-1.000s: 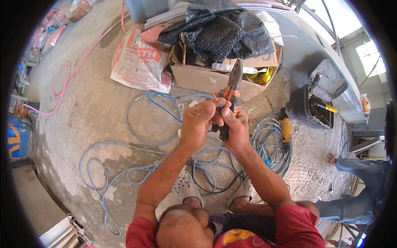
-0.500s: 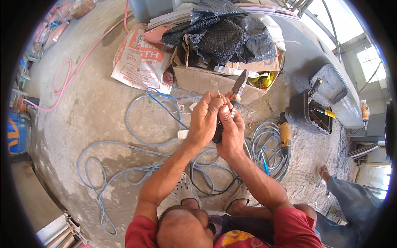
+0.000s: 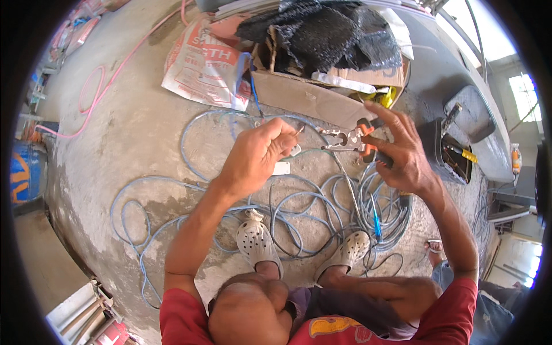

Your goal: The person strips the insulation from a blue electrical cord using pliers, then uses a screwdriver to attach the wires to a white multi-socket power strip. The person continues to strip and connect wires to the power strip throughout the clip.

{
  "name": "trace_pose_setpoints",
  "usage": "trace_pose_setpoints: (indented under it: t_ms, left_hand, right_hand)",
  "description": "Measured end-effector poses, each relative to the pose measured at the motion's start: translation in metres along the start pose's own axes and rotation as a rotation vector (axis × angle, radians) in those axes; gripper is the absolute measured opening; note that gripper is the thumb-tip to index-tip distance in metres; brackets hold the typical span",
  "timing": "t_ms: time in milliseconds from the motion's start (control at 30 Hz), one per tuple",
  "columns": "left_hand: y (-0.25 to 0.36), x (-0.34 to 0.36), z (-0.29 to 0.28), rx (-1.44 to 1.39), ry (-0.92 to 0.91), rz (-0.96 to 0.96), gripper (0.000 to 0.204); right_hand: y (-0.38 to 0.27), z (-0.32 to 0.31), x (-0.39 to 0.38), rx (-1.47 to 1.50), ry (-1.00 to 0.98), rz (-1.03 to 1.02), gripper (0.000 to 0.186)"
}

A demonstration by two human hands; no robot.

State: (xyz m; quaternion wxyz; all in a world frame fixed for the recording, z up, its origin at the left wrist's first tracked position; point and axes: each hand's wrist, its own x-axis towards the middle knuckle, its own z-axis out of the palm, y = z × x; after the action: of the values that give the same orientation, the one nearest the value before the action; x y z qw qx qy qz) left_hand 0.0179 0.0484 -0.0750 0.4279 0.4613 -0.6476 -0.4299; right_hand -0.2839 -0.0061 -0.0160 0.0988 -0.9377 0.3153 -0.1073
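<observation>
Head view: my left hand (image 3: 259,155) pinches the wire (image 3: 310,152); pliers (image 3: 345,140), gripped in my right hand (image 3: 399,152), lie just right, jaws pointing toward it.

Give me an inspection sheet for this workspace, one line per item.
Surface: rough grey concrete floor, dusty.
Job's things: orange-handled metal pliers in right hand; left hand pinches a thin wire end.
Clutter: torn cardboard box under black mesh sheet, printed cement sack, black tool case.
Grippers: both hands raised, closed on their items.
Cables: blue cable loops across floor; pink hose.
Surroundings: blue drum at left.
</observation>
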Motion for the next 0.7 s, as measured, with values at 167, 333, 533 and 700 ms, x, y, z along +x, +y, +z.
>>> trace_pose_setpoints:
  t_ms: [167,333,533,700]
  left_hand:
    - [-0.006,-0.008,0.021,0.274,0.075,0.333,0.011]
    - [-0.008,-0.009,0.026,0.277,0.059,0.325,0.013]
    - [-0.008,-0.008,0.029,0.302,0.036,0.305,0.018]
    - [-0.007,-0.004,0.033,0.358,0.035,0.33,0.021]
  right_hand:
    - [-0.018,-0.001,-0.01,-0.26,0.048,0.103,0.056]
    - [-0.018,0.012,-0.016,-0.293,0.061,0.138,0.058]
    - [-0.017,0.015,-0.019,-0.328,0.008,0.122,0.06]
    - [-0.019,0.015,-0.02,-0.28,0.007,0.146,0.058]
